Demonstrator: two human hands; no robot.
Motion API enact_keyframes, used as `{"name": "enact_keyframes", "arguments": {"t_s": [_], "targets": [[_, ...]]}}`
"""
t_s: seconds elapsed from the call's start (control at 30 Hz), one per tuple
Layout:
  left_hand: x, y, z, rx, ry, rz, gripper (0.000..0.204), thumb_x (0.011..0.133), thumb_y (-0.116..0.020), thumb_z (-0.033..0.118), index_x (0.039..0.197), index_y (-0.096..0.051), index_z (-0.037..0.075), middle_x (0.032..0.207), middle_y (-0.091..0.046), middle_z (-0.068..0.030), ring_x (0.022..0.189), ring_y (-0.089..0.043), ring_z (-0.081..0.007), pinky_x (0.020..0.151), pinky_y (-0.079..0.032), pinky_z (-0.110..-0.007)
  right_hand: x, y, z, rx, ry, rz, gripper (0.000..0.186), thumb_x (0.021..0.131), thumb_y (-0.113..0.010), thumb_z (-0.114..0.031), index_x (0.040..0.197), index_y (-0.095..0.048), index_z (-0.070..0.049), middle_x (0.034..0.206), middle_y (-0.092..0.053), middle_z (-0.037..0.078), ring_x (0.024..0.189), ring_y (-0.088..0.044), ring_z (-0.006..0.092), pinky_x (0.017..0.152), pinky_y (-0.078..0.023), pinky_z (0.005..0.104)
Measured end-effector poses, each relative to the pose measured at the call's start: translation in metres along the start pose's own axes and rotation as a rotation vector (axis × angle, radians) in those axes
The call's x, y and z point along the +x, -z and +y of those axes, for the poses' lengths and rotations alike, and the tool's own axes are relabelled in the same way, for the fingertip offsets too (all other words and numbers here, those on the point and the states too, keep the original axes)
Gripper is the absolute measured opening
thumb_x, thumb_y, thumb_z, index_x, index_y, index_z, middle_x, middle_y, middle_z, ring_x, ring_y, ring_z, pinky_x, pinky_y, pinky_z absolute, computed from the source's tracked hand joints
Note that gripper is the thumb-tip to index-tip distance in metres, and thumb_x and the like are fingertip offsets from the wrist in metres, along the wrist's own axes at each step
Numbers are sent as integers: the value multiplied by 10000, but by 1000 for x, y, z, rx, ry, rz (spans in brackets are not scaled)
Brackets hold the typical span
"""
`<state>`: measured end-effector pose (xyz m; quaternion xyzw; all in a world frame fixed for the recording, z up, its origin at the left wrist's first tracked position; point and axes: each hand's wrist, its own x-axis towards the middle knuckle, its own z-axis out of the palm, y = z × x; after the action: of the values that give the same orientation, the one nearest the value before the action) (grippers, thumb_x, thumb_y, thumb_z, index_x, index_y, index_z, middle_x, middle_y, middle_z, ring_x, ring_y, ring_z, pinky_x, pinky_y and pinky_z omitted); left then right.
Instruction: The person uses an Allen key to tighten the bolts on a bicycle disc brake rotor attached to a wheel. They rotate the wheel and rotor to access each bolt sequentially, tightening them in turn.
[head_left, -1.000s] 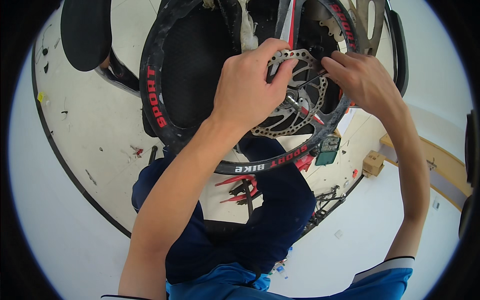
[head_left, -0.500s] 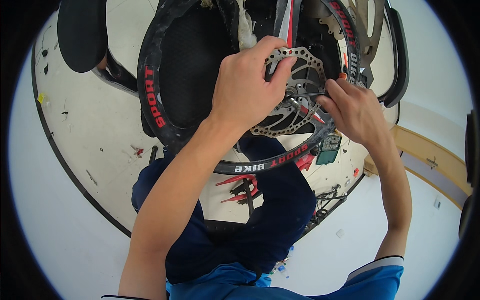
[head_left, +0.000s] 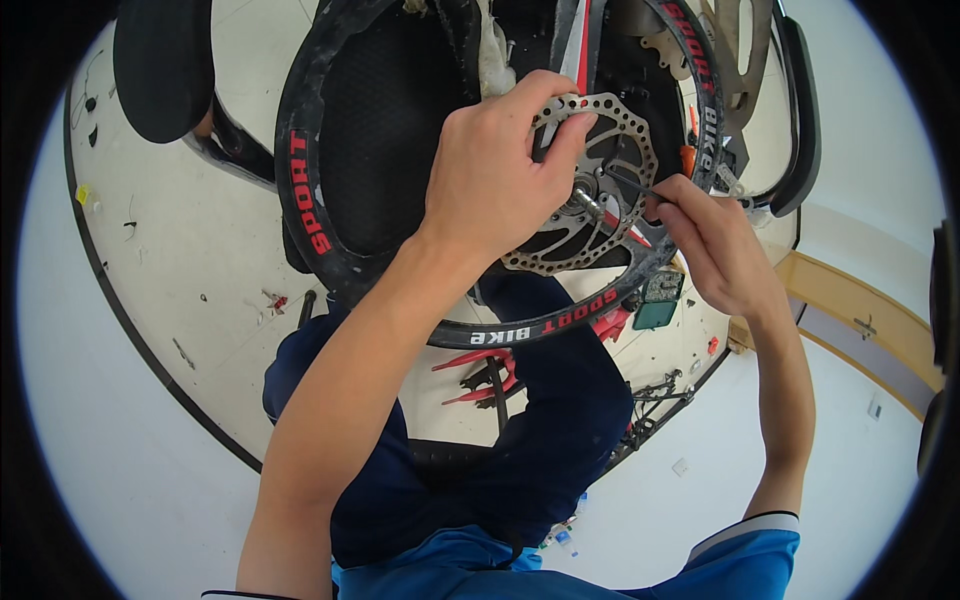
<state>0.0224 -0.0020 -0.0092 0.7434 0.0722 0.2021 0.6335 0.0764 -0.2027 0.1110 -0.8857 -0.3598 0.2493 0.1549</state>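
Note:
A black bicycle wheel [head_left: 300,215] with red and white lettering lies before me, partly over my knees. A drilled metal brake rotor [head_left: 640,128] sits at its hub, around a protruding axle [head_left: 592,206]. My left hand [head_left: 490,165] is closed on the rotor's upper left edge, thumb and fingers pinching it. A thin dark hex key [head_left: 634,184] is in my right hand [head_left: 718,245], fingers closed around its outer end. Its bent inner end is at the rotor's inner part, above and right of the axle. Whether it sits in a bolt, I cannot tell.
An orange-handled tool [head_left: 688,158] rests by the wheel's right side. Below it is a green box [head_left: 655,312] of small parts. Red forked parts [head_left: 478,396] lie on the floor between my legs. A black padded seat [head_left: 165,70] stands at upper left.
My right hand has shifted slightly down and right. The hex key's inner end has moved from beside the axle up to the rotor's inner part. My left hand stays put.

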Motion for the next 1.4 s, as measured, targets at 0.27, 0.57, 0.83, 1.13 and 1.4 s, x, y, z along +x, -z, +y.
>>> {"name": "enact_keyframes", "arguments": {"t_s": [0.27, 0.57, 0.83, 1.13, 1.4], "targets": [[0, -1, -1, -9, -10, 18, 199, 886, -776, 170, 1032, -729, 43, 662, -668, -53, 489, -468, -60, 466, -364, -234, 3, -11, -9, 141, -67, -93, 130, 1056, -538, -149, 1035, -560, -23, 683, -539, 140, 590, -557, 311, 571, -414, 379], [0, -1, -1, -13, -15, 26, 197, 887, -773, 168, 1031, -729, 40, 661, -671, -46, 487, -459, -59, 467, -361, -234, 5, -13, -13, 79, -119, 2, 59, 1049, -505, -84, 1051, -533, -32, 700, -547, 171, 632, -595, 350, 604, -439, 399], [1, 0, -2, 7, -24, 2, 192, 898, -764, 173, 1029, -727, 37, 678, -684, -47, 492, -475, -55, 469, -366, -229, 7, -15, -1, -21, -13, 31, 64, 1030, -520, -63, 1085, -543, -38, 746, -568, 161, 641, -562, 338, 625, -440, 388], [0, 0, -2, 9, -20, 4, 196, 900, -765, 179, 1034, -727, 40, 685, -686, -46, 499, -489, -53, 473, -371, -225, 16, -7, -2, -208, 101, 26, 97, 979, -618, -93, 1059, -597, -44, 856, -661, 173, 728, -633, 393, 642, -500, 449], [1, -1, -2, 13, -23, 6, 194, 901, -766, 180, 1036, -731, 45, 679, -679, -40, 503, -482, -44, 475, -367, -222, 29, 7, 8, -111, 111, -73, 120, 990, -598, -109, 1062, -621, -16, 910, -669, 160, 795, -641, 379, 708, -506, 438]]}}
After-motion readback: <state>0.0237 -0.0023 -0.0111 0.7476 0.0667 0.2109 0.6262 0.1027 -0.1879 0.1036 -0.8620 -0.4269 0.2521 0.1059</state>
